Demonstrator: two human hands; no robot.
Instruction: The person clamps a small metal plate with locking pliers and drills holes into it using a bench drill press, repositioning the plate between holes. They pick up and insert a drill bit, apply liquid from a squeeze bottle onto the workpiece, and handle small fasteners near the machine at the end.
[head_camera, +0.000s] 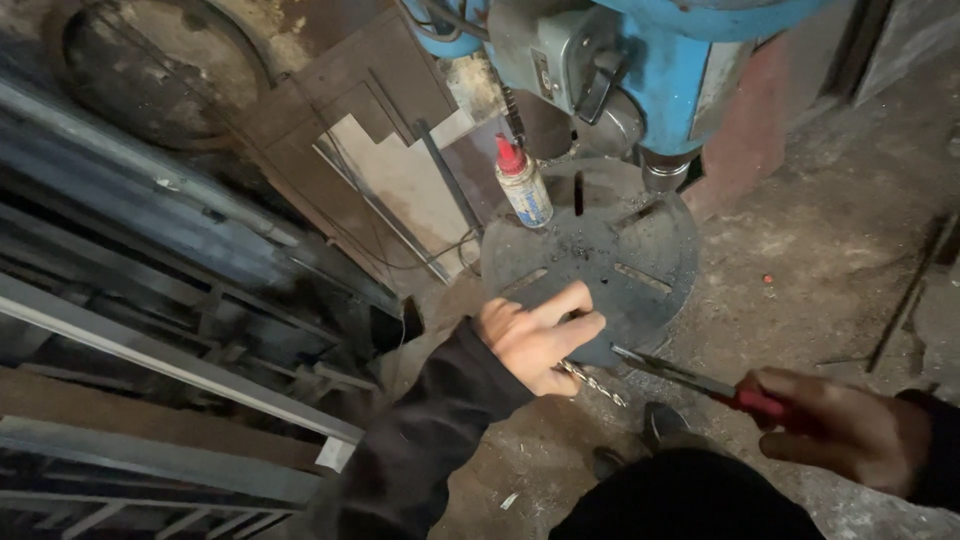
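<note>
**Drill bit in hand at the press**

Drill bit (592, 383) sits in the left hand (535, 345), fingers (570, 300) curled around its shank, the fluted end pointing down and right, just below the edge of the round slotted drill table (640, 260). The right hand (850, 430) grips a red-handled tool (700, 383), its metal tip resting near the table's rim. This looks like a bit change; the bit would next need raising toward the chuck (665, 172). An oil bottle (524, 183) stands on the table. The chuck's jaws are hidden, and the tool's kind is unclear.
</note>
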